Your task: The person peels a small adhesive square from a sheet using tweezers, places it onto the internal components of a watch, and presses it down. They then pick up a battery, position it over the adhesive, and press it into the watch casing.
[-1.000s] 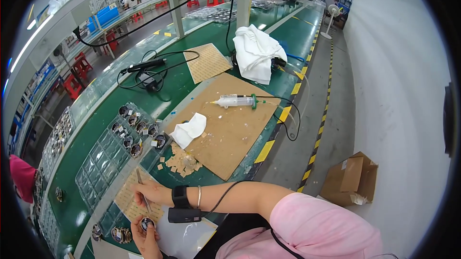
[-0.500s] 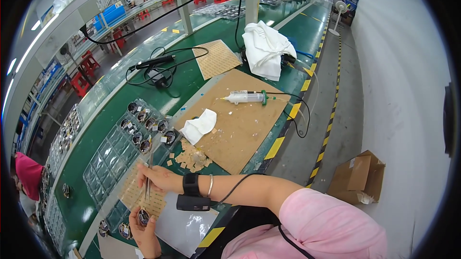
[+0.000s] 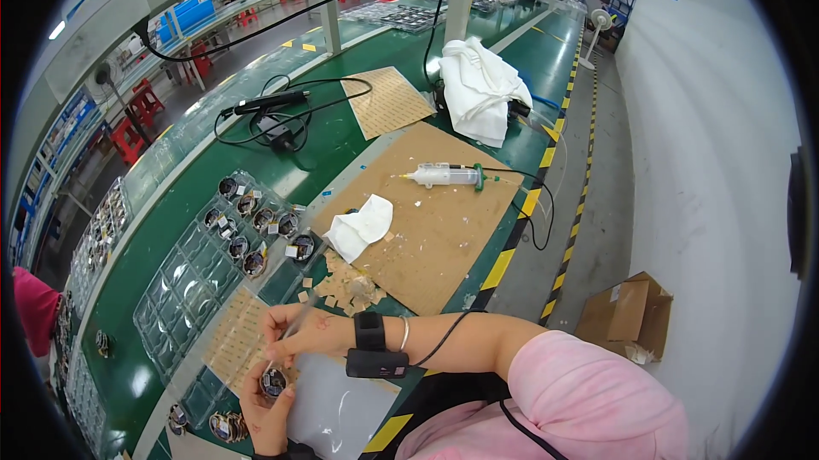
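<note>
Between the thumb and fingers of my left hand [image 3: 266,422] is a small round electronic module [image 3: 274,381], dark inside its rim. My right hand [image 3: 294,332] pinches metal tweezers [image 3: 304,313] just above it, their upper end slanting up to the right. The tweezer tips are hidden by my fingers, so contact with the module cannot be told. Under both hands lie a tan printed sheet [image 3: 232,336] and a glossy grey-white sheet [image 3: 337,400]. More round modules [image 3: 226,426] are grouped left of my left hand.
A clear compartment tray [image 3: 183,289] holds several modules [image 3: 254,262] at its far end. Tan scraps [image 3: 348,285] lie beside a brown board [image 3: 435,238] bearing a white cloth [image 3: 363,225] and a syringe [image 3: 448,175]. A corded black tool [image 3: 271,102] and white cloths [image 3: 482,93] lie farther back.
Both hands and the module have shifted slightly right in the picture, and my right hand has come closer to the module. The tweezers have tipped from nearly upright to slanting right. The view has shifted a little.
</note>
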Action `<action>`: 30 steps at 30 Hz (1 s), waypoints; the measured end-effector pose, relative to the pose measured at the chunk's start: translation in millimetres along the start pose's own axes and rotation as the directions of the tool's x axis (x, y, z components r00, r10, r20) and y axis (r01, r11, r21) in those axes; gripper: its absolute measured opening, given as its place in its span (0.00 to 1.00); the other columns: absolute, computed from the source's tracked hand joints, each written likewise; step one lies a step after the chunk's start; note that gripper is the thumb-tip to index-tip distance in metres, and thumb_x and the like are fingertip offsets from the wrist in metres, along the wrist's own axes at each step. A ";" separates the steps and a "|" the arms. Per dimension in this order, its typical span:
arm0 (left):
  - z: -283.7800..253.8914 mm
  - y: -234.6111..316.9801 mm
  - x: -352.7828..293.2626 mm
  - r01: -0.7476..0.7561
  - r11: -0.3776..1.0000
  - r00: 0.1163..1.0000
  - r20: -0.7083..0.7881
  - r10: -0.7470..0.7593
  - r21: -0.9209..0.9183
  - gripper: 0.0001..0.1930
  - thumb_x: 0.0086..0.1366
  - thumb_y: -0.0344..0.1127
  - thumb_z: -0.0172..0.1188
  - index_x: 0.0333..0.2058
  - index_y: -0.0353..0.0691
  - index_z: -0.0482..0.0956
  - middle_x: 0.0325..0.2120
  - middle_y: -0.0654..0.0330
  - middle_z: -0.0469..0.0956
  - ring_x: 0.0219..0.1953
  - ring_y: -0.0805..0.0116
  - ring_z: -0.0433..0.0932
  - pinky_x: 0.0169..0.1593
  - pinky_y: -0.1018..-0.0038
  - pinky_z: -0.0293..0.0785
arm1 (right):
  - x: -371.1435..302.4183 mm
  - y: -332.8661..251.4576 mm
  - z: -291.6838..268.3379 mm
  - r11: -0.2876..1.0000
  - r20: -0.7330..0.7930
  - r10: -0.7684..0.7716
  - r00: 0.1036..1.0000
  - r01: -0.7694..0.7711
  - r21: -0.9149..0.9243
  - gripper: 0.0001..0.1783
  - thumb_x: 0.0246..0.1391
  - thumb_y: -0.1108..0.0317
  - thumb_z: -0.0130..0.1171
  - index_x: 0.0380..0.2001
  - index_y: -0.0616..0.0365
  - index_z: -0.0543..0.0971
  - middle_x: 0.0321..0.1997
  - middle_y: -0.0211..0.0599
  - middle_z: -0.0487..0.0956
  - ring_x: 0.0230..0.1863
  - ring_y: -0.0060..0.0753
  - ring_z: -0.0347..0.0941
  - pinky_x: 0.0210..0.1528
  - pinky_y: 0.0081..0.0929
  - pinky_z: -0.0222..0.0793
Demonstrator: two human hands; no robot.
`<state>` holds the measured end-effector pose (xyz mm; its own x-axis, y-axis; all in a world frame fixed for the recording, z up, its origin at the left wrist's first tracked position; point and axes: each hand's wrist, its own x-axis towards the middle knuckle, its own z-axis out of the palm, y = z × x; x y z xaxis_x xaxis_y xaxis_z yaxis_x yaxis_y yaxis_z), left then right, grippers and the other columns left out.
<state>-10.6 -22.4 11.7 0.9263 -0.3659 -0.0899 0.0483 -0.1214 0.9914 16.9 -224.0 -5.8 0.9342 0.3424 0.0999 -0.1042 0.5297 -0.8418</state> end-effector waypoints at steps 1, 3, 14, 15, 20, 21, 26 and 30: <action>-2.5 -3.8 0.8 -0.019 1.000 1.000 0.005 0.019 0.000 0.28 0.53 0.28 0.62 0.53 0.32 0.66 0.44 0.61 0.71 0.40 0.75 0.70 0.47 0.80 0.66 | 0.7 1.6 0.9 1.000 0.028 -0.004 1.000 0.004 0.017 0.14 0.50 0.66 0.67 0.30 0.54 0.70 0.26 0.25 0.73 0.27 0.16 0.72 0.28 0.15 0.68; -10.7 -12.0 1.8 -0.032 0.999 0.998 0.046 0.031 0.026 0.28 0.53 0.28 0.62 0.54 0.32 0.66 0.45 0.61 0.71 0.41 0.74 0.70 0.46 0.80 0.66 | 0.8 2.0 1.9 0.999 0.047 -0.004 0.999 0.002 0.032 0.14 0.50 0.66 0.67 0.30 0.55 0.70 0.26 0.25 0.73 0.28 0.15 0.71 0.29 0.16 0.67; -19.8 0.9 -7.1 -0.079 0.995 0.982 0.167 0.088 -0.060 0.25 0.60 0.25 0.60 0.56 0.33 0.65 0.49 0.57 0.70 0.47 0.68 0.70 0.50 0.74 0.69 | 5.5 7.8 6.7 0.998 0.083 0.060 0.995 -0.063 0.026 0.12 0.53 0.64 0.64 0.31 0.58 0.71 0.30 0.28 0.77 0.32 0.17 0.73 0.37 0.17 0.69; -18.1 -1.0 -8.1 -0.050 0.995 0.993 0.103 0.059 -0.087 0.27 0.57 0.27 0.61 0.55 0.33 0.65 0.49 0.58 0.70 0.46 0.69 0.71 0.47 0.76 0.69 | 5.0 8.5 7.7 0.998 0.082 0.059 0.995 -0.062 0.028 0.12 0.53 0.64 0.64 0.31 0.58 0.71 0.30 0.28 0.77 0.32 0.17 0.73 0.37 0.17 0.69; -19.7 -20.7 -5.6 -0.002 0.988 1.000 -0.020 -0.001 -0.154 0.31 0.53 0.32 0.64 0.55 0.33 0.64 0.49 0.58 0.69 0.45 0.69 0.71 0.40 0.81 0.70 | 1.0 7.9 8.8 0.998 0.007 0.058 0.998 -0.058 0.034 0.11 0.55 0.62 0.62 0.32 0.58 0.74 0.29 0.28 0.77 0.31 0.18 0.73 0.38 0.17 0.69; -22.6 -25.1 -4.8 -0.003 0.987 1.000 -0.021 0.000 -0.162 0.31 0.53 0.32 0.64 0.55 0.34 0.64 0.49 0.57 0.69 0.46 0.68 0.70 0.39 0.82 0.70 | 1.0 6.9 8.3 0.999 0.014 0.042 0.999 -0.043 0.019 0.11 0.56 0.62 0.61 0.32 0.58 0.74 0.29 0.28 0.77 0.31 0.18 0.73 0.37 0.17 0.69; -25.5 -21.3 -5.6 -0.048 0.993 0.994 0.093 0.058 -0.105 0.27 0.59 0.24 0.59 0.57 0.32 0.62 0.49 0.56 0.68 0.47 0.66 0.69 0.49 0.71 0.69 | 3.8 13.8 5.5 0.998 -0.007 0.005 1.000 -0.004 0.056 0.12 0.55 0.60 0.62 0.33 0.58 0.75 0.29 0.27 0.77 0.30 0.17 0.73 0.34 0.16 0.70; -22.6 -18.6 -5.7 -0.090 0.990 0.992 0.079 0.099 -0.112 0.29 0.59 0.23 0.58 0.58 0.31 0.59 0.52 0.53 0.67 0.48 0.64 0.68 0.48 0.70 0.70 | 0.3 2.4 9.9 0.998 -0.058 0.058 0.997 -0.057 0.018 0.14 0.53 0.58 0.63 0.34 0.57 0.77 0.30 0.27 0.78 0.29 0.16 0.73 0.31 0.16 0.70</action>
<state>-8.4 2.8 -4.1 0.8939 -0.4483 0.0015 0.0065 0.0163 0.9998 13.5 -214.9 -2.5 0.9448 0.3271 0.0205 -0.1630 0.5233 -0.8364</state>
